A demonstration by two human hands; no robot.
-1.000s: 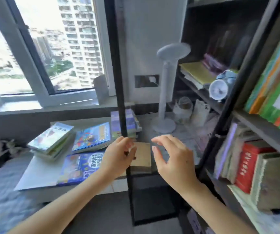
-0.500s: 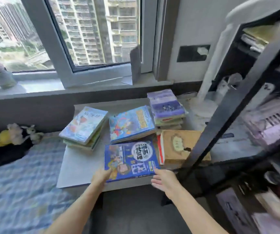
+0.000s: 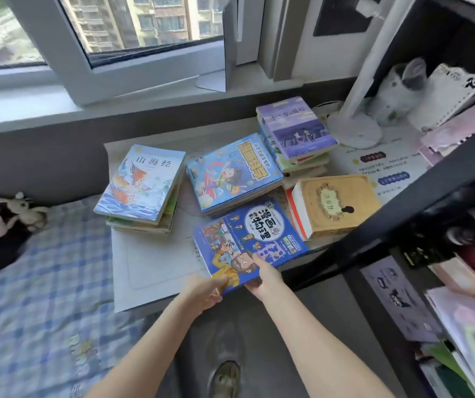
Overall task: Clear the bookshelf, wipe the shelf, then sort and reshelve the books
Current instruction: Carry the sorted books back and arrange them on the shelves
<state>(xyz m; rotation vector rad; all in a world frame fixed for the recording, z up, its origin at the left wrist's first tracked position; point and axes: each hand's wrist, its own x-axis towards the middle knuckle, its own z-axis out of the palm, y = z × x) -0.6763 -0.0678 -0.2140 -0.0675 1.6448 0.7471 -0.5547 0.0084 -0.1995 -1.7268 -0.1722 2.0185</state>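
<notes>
left hand (image 3: 202, 291), right hand (image 3: 265, 275), book (image 3: 256, 234) seemingly raised

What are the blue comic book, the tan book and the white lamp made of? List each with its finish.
Blue comic book: paper, with a seemingly glossy printed cover, judging by its slight sheen. Tan book: a thick white paper block under a matte cover, card or cloth, unclear which. White lamp: smooth, even white, likely plastic or painted metal.

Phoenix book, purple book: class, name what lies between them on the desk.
The head view shows a light-blue cartoon book, topping its own pile, between the phoenix book and the purple book.
</notes>
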